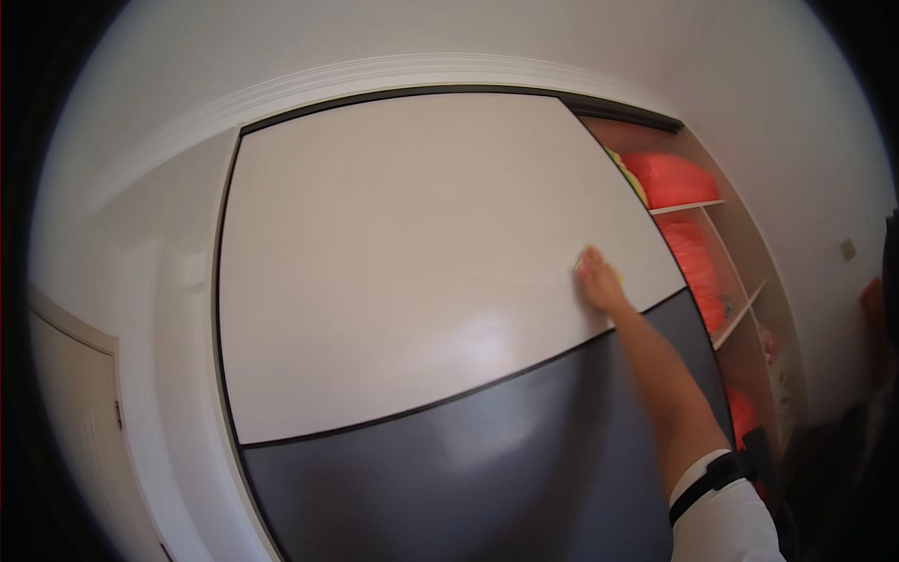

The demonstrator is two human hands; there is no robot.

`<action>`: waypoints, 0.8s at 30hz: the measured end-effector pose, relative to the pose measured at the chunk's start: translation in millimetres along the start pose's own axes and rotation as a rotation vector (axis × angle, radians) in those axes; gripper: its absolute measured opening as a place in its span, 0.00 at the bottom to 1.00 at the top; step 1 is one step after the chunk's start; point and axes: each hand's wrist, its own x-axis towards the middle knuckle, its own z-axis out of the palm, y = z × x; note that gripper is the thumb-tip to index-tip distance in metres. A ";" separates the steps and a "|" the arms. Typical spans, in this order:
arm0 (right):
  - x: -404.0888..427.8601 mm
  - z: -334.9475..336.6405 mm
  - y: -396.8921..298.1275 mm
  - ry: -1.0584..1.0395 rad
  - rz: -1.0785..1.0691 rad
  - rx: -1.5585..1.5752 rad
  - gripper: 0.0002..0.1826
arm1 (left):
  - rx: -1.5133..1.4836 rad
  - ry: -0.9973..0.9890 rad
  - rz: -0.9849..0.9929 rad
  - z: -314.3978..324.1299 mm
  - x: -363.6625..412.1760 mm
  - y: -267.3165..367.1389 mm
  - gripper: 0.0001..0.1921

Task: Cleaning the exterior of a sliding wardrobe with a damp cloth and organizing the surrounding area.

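Note:
My right hand [599, 279] is pressed flat on the white upper panel [407, 246] of a wardrobe sliding door. Under its palm lies a yellow cloth [619, 276], most of it covered, with only its edges showing beside the fingers. The bare forearm reaches up from the lower right, and a black strap [708, 485] circles the white sleeve [727, 527]. Below a thin black strip is the door's glossy dark grey panel [449, 485]. My left hand is out of view.
Right of the door, open wardrobe shelves [737, 327] hold red bundles [671, 179]. A wall switch or socket [848, 249] is on the right wall. At the lower left stands a pale room door [77, 400]. Dark, blurred shapes fill the right rim.

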 end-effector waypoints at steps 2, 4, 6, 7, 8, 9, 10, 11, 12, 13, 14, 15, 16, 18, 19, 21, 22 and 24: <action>52.6 7.1 4.9 0.075 0.110 -0.070 0.25 | 0.062 0.063 -0.038 16.2 2.5 -3.9 0.30; 102.5 16.9 -37.5 0.130 0.080 -0.114 0.22 | 0.090 0.071 -0.009 16.6 4.2 -7.2 0.29; 144.7 43.1 -141.7 0.142 -0.140 0.014 0.18 | 0.118 0.075 0.013 15.1 2.5 -20.5 0.28; 149.5 57.3 -209.3 0.028 -0.293 -0.049 0.15 | 0.191 0.118 0.049 17.7 5.2 -29.9 0.27; 142.1 85.6 -250.3 0.275 -0.505 0.011 0.12 | 0.254 0.139 0.128 24.1 12.8 -26.4 0.26; 120.9 111.1 -297.6 0.152 -0.670 0.104 0.12 | 0.156 0.143 0.131 13.7 7.6 10.4 0.24; 71.8 119.7 -360.9 -0.086 -0.780 0.329 0.12 | 0.154 0.142 0.121 14.7 0.7 10.3 0.24; 11.0 87.5 -408.5 -0.577 -0.918 0.692 0.13 | 0.186 0.209 0.139 12.4 -4.9 -4.1 0.23; -29.9 53.9 -413.0 -0.698 -1.026 0.523 0.12 | 0.211 0.271 0.179 16.1 -3.7 -15.2 0.22; -41.8 58.8 -382.3 -0.435 -1.159 0.573 0.15 | 0.283 0.286 0.224 21.5 6.0 -31.5 0.20; -42.9 76.5 -342.0 -0.163 -1.282 0.622 0.19 | 0.284 0.292 0.216 36.6 12.4 -55.2 0.20; -20.7 97.5 -300.4 -0.014 -1.054 -0.063 0.19 | 0.382 0.366 0.285 49.9 17.9 -84.7 0.21; 28.2 88.8 -241.2 0.443 -0.937 -0.151 0.15 | 0.475 0.439 0.351 59.0 21.9 -101.0 0.21; 98.0 42.0 -133.5 -0.033 -0.325 0.200 0.15 | 0.427 0.363 0.258 50.2 14.2 -80.7 0.21; 116.9 25.1 -75.7 0.033 -0.202 -0.119 0.12 | 0.366 0.287 0.190 46.5 13.1 -63.4 0.21; 130.4 33.7 -36.1 0.446 -0.105 -0.404 0.13 | 0.365 0.236 0.140 49.7 19.4 -46.1 0.21; 135.4 38.8 -77.5 0.222 0.045 -0.228 0.13 | 0.375 0.198 0.055 45.6 16.4 -41.4 0.21; 141.6 76.2 -187.0 0.190 -0.246 0.070 0.11 | 0.315 0.162 0.038 28.7 8.2 2.7 0.22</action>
